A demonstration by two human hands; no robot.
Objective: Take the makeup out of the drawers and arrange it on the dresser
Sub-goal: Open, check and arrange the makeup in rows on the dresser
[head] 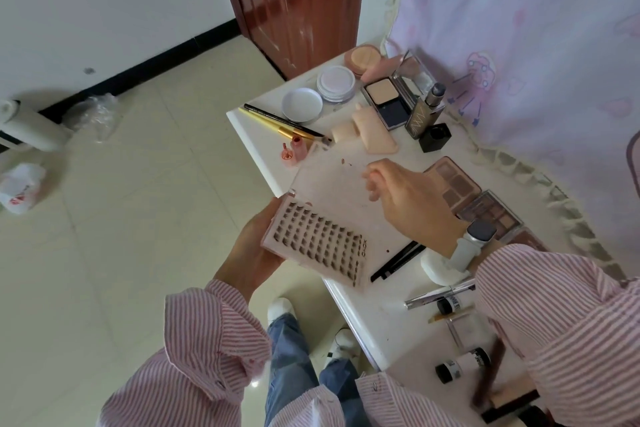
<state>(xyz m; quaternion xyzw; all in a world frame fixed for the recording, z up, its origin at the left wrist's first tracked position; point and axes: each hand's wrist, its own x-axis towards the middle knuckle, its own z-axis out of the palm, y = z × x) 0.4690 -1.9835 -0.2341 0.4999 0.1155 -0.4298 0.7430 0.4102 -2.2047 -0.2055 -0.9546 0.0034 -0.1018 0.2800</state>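
Lash case point(318, 246): held open from beneath by the left hand point(252, 253), off the dresser point(367, 322) edge, lashes displayed.
Right hand point(412, 198): fingers loosely spread above the lid, holding nothing.
Makeup: laid out beyond both hands.

A left hand point(252, 246) grips the edge of an open false-lash case point(318, 243), its clear lid point(332, 180) raised over the white dresser point(360, 315). The right hand point(405, 198), a white watch point(471, 243) on its wrist, hovers over the lid with fingers loosely curled. On the dresser lie two brushes point(280, 123), round white jars point(302, 105), an open powder compact point(388, 100), a foundation bottle point(424, 113), eyeshadow palettes point(460, 184) and small tubes point(460, 362). A lilac curtain point(519, 45) hangs behind.
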